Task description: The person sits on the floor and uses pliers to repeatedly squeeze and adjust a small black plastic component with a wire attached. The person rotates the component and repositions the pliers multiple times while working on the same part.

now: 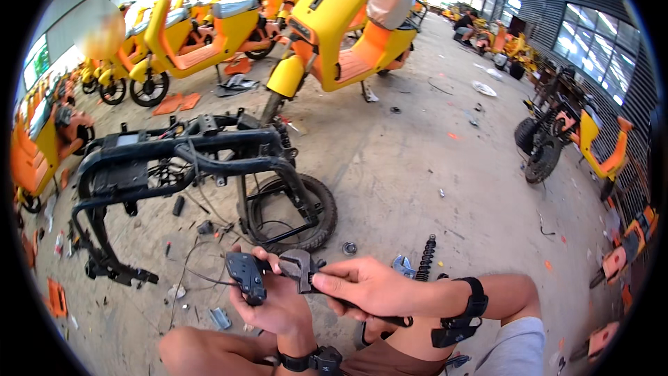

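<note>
My left hand (275,310) is closed around a black fitting (245,277) with small fasteners on its face; a thin cable runs near it. My right hand (365,285) grips a dark adjustable wrench (299,270), its jaws beside the fitting, by my left fingertips; whether the jaws clamp anything I cannot tell. Just beyond my hands a stripped black scooter frame (181,157) rests on the floor with a tyred wheel (318,212) and loose cables. A coil-spring shock absorber (426,257) and a small silver-blue tool (405,266) are near my right hand.
Rows of yellow scooters (202,45) fill the back left, a larger one (327,7) standing nearest. Partly dismantled scooters (598,153) line the right wall. Another person (465,26) sits far back. Orange panels (167,103) and small scraps lie on the concrete floor (452,167).
</note>
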Available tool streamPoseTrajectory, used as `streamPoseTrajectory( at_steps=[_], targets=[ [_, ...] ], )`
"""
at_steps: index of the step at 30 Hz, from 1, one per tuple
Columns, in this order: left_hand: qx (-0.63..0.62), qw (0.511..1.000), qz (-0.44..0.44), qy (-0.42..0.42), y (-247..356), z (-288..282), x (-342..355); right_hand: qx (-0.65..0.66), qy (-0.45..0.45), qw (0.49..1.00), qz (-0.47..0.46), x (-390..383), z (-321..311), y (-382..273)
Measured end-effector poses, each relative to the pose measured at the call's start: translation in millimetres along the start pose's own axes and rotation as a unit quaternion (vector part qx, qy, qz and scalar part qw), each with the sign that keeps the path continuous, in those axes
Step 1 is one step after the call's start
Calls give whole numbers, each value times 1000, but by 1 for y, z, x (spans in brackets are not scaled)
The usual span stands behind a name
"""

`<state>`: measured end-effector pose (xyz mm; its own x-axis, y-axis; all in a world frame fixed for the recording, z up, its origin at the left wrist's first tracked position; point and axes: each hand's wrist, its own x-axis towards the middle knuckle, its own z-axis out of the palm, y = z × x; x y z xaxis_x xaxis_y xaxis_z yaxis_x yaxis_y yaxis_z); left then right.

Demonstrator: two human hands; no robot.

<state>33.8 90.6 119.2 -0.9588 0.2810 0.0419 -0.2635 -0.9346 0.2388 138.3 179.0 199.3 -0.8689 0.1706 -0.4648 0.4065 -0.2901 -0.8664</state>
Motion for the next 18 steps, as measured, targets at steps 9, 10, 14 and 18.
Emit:
streamPoseTrajectory(
  at_steps=[9,10,14,18],
  targets=[
    [-16,994,-90,-54,-14,-64,47,70,45,991,102,48,-1,-13],
    [-48,991,-112,-53,-26,-64,48,31,69,993,88,46,-11,-6],
    [-3,990,-97,-106,-4,-74,58,-46,71,992,98,62,-12,4],
    [101,985,-80,-116,3,-88,64,-147,32,986,75,78,-5,8]
  ],
)
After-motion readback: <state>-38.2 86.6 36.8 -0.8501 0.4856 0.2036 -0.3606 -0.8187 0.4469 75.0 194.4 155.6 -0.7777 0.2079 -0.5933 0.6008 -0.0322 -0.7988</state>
